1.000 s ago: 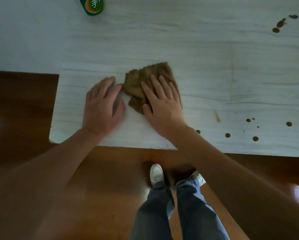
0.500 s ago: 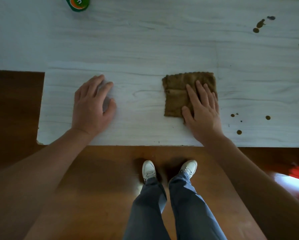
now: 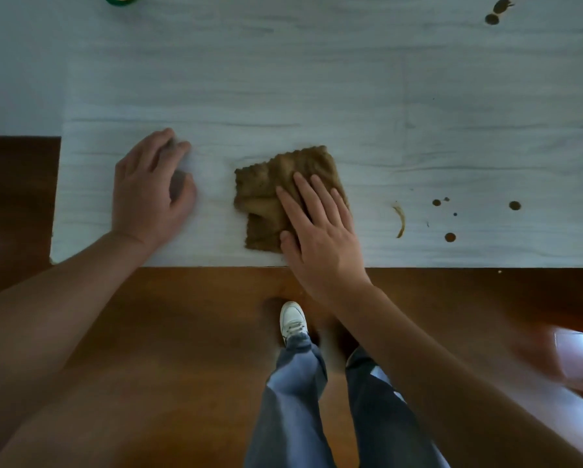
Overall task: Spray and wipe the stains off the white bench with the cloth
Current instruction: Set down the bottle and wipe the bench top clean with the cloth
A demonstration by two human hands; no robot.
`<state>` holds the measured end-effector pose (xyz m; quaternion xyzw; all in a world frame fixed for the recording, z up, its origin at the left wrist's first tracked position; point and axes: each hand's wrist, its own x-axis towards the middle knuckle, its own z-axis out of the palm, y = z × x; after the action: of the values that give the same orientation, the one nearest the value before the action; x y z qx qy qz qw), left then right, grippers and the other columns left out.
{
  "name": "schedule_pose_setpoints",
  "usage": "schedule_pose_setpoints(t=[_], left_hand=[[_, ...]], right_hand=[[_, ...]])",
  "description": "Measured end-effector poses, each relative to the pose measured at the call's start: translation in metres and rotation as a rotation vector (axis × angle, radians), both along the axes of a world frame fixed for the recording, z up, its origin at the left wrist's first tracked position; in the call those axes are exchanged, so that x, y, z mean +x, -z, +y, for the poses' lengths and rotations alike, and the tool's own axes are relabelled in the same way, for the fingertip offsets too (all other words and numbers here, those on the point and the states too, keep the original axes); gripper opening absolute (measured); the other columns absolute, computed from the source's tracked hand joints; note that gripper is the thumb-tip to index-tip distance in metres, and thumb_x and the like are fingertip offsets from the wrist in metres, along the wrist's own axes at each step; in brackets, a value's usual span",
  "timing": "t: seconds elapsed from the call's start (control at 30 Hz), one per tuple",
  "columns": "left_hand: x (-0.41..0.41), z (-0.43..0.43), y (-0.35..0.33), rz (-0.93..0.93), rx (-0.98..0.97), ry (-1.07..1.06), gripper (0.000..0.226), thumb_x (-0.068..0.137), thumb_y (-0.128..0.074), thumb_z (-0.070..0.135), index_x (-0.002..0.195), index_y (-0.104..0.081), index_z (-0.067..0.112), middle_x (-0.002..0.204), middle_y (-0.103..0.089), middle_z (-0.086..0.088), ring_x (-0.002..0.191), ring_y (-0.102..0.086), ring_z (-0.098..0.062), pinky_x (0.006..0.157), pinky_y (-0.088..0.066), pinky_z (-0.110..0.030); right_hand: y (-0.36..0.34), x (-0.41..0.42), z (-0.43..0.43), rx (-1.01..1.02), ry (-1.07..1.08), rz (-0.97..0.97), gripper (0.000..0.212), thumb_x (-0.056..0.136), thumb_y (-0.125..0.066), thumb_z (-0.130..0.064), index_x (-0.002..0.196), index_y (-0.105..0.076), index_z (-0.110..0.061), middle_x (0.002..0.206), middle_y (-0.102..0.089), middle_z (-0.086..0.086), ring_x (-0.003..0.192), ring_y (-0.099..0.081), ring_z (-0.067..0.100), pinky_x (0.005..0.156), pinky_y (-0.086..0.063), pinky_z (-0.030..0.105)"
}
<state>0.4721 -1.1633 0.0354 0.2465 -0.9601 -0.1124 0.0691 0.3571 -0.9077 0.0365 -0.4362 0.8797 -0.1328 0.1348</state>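
Head view, right hand: your right hand presses the cloth flat, fingers straight.
Left hand: your left hand rests on the bench, fingers loosely bent, empty.
Risk: pressing only one corner may bunch the folds and smear the curved streak.
Cloth: by the bench's near edge, long axis running front-to-back, slightly skewed.

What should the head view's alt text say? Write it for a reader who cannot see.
Seen from above, a person's right hand presses a folded brown cloth flat on a white bench, while the left hand rests on the bench beside it. Dark spots and a curved brown smear lie to the right of the cloth.
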Motion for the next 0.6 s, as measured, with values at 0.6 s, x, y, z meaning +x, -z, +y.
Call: schedule_pose_setpoints(t=[0.6], left_hand=[[-0.13,0.164,0.007,0.024,0.064,0.042,0.051,0.101,-0.044,0.039,0.145,-0.051,0.014,0.161,-0.04,-0.013,0.151,-0.031,-0.034,0.124,-0.023,-0.052]], right_hand=[[-0.002,-0.117,0.136,0.082,0.483,0.031,0.065,0.098,-0.033,-0.041,0.159,-0.02,-0.025,0.168,-0.011,0.007,0.155,-0.003,0.029,0.126,-0.002,0.049]])
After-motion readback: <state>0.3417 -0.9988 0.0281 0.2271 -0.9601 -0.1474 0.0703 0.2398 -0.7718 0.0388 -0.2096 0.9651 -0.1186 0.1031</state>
